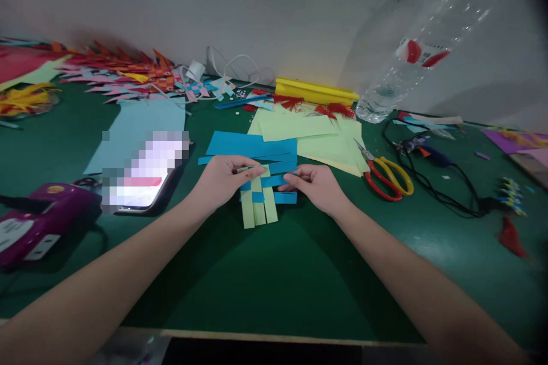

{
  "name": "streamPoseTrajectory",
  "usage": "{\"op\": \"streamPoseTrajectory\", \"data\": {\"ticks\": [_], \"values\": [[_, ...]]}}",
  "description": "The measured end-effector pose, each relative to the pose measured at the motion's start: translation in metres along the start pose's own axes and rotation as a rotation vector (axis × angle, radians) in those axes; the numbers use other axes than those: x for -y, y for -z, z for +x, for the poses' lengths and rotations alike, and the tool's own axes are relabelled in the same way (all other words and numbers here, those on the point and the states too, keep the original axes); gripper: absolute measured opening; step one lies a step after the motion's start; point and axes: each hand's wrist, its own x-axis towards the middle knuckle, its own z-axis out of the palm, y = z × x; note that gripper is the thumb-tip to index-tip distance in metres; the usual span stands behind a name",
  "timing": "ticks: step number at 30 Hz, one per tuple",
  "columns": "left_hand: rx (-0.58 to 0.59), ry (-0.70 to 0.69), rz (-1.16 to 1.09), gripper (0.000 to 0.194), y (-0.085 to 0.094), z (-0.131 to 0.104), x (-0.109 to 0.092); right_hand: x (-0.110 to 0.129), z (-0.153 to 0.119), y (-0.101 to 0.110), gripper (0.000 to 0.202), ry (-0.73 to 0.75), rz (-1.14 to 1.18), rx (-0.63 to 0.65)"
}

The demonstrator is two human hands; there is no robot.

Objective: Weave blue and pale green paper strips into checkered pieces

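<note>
Between my hands is a small weave of pale green paper strips (259, 214) crossed over and under blue paper strips (286, 198). My left hand (229, 177) pinches the top of the green strips, thumb in front. On the other side, my right hand (310, 183) grips the loose end of a blue strip (274, 181) between thumb and fingers. The green ends hang toward me, and the blue ends stick out to the right. Just behind lie more cut blue paper pieces (252, 145), partly covered by my left hand.
Pale green sheets (317, 137) lie behind the weave. Red-and-yellow-handled scissors (387, 178) and a leaning clear bottle (422, 51) are to the right, with black cables (428, 194). At left are a phone (148, 174), a purple power strip (40, 222) and a light blue sheet (145, 120).
</note>
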Motion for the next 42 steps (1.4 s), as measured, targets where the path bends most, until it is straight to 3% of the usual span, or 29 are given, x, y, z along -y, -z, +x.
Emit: {"op": "streamPoseTrajectory", "data": {"ticks": [16,24,29,32,42], "values": [[0.012,-0.014,0.005,0.031,0.001,0.001,0.0,0.001,0.001,0.002,0.028,-0.01,0.021,0.046],[-0.041,0.005,0.021,0.034,0.004,0.002,-0.001,0.006,0.0,0.001,0.031,-0.008,0.014,-0.028],[-0.148,0.015,-0.036,0.038,0.006,0.004,0.001,0.01,-0.002,0.003,0.034,-0.022,-0.163,0.096],[-0.153,0.019,-0.032,0.038,0.006,0.005,0.003,0.01,-0.002,0.004,0.031,-0.017,-0.13,0.152],[-0.111,-0.014,0.019,0.038,0.005,0.004,0.004,0.007,-0.001,0.007,0.025,-0.028,-0.083,0.114]]}}
